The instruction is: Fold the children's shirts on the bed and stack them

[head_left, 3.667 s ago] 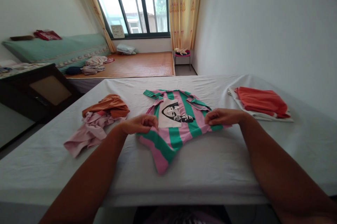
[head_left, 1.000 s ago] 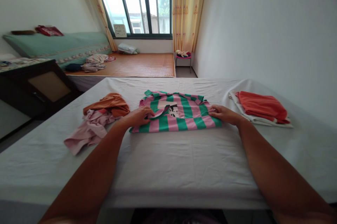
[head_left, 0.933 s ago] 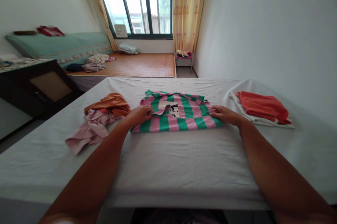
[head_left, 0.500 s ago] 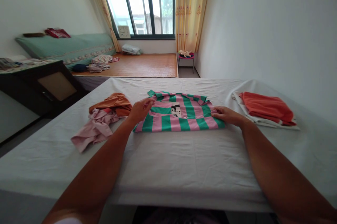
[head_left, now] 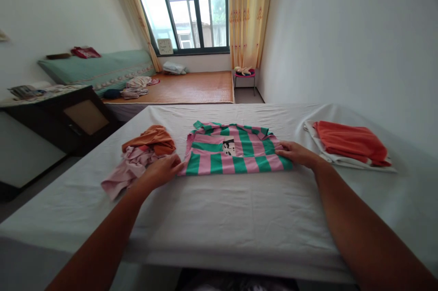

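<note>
A pink-and-green striped shirt (head_left: pixel 244 142) with a collar lies partly folded on the white-covered table, a black-and-white picture on its front. At its lower left corner, my left hand (head_left: pixel 165 170) has its fingers pinched together on the cloth. My right hand (head_left: pixel 297 153) grips the shirt's right edge, the fingers on top and the thumb below them near the edge. Beside my left hand is a crumpled heap with an orange garment (head_left: pixel 155 139) over a pink garment (head_left: pixel 125 170).
Folded red cloth (head_left: pixel 351 141) lies on white cloth at the table's right, near the wall. Beyond the white-covered table (head_left: pixel 246 218) stand a bed with a brown mat (head_left: pixel 195 88), a dark cabinet (head_left: pixel 82 115) at left and a pink stool (head_left: pixel 245 74).
My left hand has moved down and left, from the shirt's upper left part to its lower left corner. The left side now lies flatter. My right hand stays at the right edge.
</note>
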The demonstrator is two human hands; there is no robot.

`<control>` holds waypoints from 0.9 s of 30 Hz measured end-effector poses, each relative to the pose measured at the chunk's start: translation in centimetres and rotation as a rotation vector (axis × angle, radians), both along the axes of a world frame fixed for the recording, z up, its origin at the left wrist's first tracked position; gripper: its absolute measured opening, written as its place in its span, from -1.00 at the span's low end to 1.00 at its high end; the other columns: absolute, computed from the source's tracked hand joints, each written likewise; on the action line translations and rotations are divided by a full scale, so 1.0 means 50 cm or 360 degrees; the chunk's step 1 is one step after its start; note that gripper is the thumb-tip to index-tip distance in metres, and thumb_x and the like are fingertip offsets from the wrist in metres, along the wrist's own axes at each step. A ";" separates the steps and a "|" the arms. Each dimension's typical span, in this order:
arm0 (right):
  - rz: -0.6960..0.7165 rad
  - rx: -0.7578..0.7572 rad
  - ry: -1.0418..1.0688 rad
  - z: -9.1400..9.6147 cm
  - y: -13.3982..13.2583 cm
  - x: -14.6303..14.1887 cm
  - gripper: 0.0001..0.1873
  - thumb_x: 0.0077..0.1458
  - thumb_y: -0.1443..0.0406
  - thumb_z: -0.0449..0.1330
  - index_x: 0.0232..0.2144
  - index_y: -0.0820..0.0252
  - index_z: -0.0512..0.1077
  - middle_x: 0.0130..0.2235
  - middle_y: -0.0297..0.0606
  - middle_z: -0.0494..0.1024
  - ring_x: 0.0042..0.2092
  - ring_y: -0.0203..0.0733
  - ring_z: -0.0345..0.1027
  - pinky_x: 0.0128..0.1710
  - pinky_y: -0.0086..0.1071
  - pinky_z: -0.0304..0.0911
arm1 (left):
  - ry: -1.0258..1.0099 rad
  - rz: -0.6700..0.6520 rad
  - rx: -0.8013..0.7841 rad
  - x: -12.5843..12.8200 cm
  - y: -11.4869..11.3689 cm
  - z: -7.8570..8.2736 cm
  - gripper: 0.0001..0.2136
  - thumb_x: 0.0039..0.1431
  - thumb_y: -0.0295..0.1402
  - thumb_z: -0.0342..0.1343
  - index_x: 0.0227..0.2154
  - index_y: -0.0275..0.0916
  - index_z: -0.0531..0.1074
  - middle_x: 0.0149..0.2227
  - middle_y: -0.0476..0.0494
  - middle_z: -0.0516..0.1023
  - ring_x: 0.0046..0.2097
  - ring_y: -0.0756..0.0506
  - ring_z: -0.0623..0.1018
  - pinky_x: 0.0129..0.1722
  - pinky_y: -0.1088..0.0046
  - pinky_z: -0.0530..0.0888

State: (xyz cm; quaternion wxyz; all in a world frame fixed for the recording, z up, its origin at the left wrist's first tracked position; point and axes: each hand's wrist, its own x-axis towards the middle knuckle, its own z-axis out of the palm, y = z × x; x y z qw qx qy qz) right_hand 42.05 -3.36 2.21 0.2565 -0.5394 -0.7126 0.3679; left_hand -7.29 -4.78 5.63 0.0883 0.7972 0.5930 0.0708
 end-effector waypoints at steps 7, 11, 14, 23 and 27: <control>-0.0037 -0.0071 0.0087 0.012 -0.007 -0.004 -0.55 -0.07 -0.04 0.25 -0.34 0.23 0.48 -0.35 -0.24 0.51 -0.29 -0.15 0.32 -0.31 -0.37 0.25 | -0.0534 0.0140 0.0057 -0.001 -0.041 -0.042 -0.66 0.09 -0.20 0.00 -0.10 -0.19 0.43 -0.14 -0.16 0.57 -0.11 -0.16 0.54 -0.18 0.39 0.44; 0.0048 -0.0183 0.0184 0.015 -0.021 -0.001 -0.51 -0.05 -0.06 0.23 -0.29 0.25 0.46 -0.39 -0.31 0.48 -0.39 -0.26 0.29 -0.40 -0.43 0.21 | -0.0706 0.0037 -0.0088 -0.047 -0.024 -0.038 -0.54 0.05 -0.23 0.02 0.04 -0.21 0.35 -0.13 -0.15 0.56 -0.09 -0.17 0.53 -0.16 0.36 0.47; 0.0016 -0.0148 0.0054 0.011 -0.021 -0.003 -0.55 -0.01 -0.04 0.21 -0.30 0.24 0.46 -0.41 -0.31 0.49 -0.42 -0.27 0.31 -0.44 -0.44 0.19 | -0.0458 -0.0017 -0.0049 -0.077 -0.023 -0.029 -0.51 0.00 -0.32 -0.01 0.06 -0.25 0.37 -0.13 -0.21 0.55 -0.08 -0.21 0.53 -0.08 0.26 0.45; -0.0452 0.0684 -0.0703 0.046 0.073 -0.106 -0.57 0.14 0.06 0.11 -0.04 0.19 0.37 -0.02 -0.06 0.51 -0.03 -0.03 0.39 -0.04 -0.26 0.25 | -0.0287 -0.0180 0.0286 -0.018 0.067 0.036 -0.58 0.17 -0.25 -0.11 0.03 -0.21 0.42 0.00 -0.19 0.52 0.00 -0.16 0.51 0.02 0.33 0.41; -0.0513 0.0534 -0.1053 0.032 0.131 -0.146 -0.36 0.03 0.02 0.20 0.09 0.23 0.31 0.14 0.05 0.38 0.13 0.13 0.24 0.03 -0.14 0.20 | -0.0202 -0.0079 0.0225 0.022 0.199 0.034 -0.57 0.22 -0.21 -0.12 0.05 -0.27 0.41 0.01 -0.23 0.53 0.04 -0.15 0.49 0.07 0.37 0.37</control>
